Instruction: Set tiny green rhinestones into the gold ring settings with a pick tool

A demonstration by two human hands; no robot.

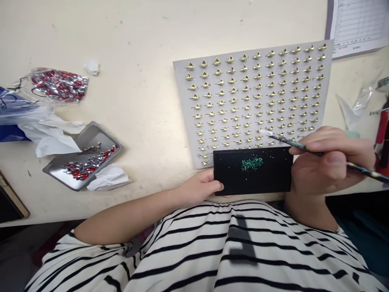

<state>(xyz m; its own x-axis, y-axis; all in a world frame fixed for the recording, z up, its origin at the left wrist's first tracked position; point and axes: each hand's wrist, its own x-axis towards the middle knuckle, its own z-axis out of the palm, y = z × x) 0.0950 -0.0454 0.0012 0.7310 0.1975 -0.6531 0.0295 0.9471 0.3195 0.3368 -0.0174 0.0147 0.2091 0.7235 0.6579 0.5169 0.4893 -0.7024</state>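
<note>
Striped shirt (194, 251) fills six o'clock. Right hand (331, 162) pinches a thin painted stick (298, 144), white tip above gold settings (246, 97) on a grey board (252, 93). Left hand (203, 187) grips a black card (252, 178) with green stones (252, 163). Most settings seem without stones, but they are small to tell.

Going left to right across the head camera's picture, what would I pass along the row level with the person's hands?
Metal tray of red and silver pieces → left hand → black card with green glitter → right hand gripping a slim tool
</note>
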